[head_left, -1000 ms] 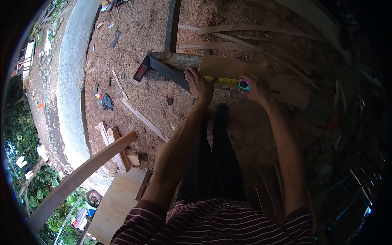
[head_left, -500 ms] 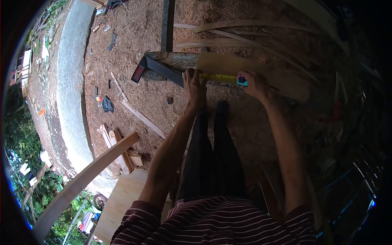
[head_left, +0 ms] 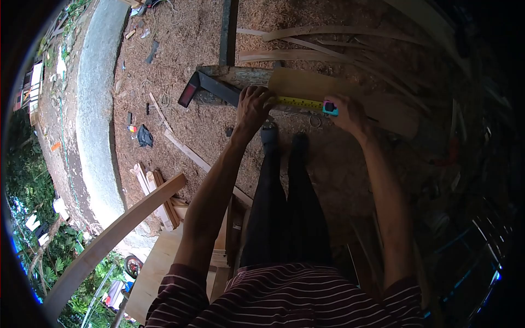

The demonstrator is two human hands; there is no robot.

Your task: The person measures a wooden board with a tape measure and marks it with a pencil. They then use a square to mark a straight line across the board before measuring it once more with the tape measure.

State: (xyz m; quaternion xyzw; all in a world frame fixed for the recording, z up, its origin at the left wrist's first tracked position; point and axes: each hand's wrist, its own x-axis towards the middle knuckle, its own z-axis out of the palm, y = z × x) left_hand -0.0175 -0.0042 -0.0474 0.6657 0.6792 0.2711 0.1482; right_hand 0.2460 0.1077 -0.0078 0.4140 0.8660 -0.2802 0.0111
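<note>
A yellow tape (head_left: 298,102) stretches across a tan, flat sheet (head_left: 306,85) lying on a weathered board (head_left: 246,78). Its turquoise and pink tape measure case (head_left: 330,107) sits in my right hand (head_left: 351,116), whose fingers are closed around it. My left hand (head_left: 253,113) is closed at the tape's other end, with its fingertips hidden from view. Beside and partly under that hand runs the dark blade of a carpenter's square (head_left: 216,89), its thicker stock angled off to the left.
Wood shavings cover the ground. Long thin strips (head_left: 306,56) lie beyond the board, and a dark beam (head_left: 227,33) runs away from it. A raised plank (head_left: 115,235), stacked lumber (head_left: 158,191) and a plywood panel (head_left: 156,273) are at lower left. A metal ring (head_left: 315,121) lies near my feet.
My left hand has shifted left and now covers the blade's near end. My right hand still holds the tape measure case. One foot has come into clearer view below my left hand.
</note>
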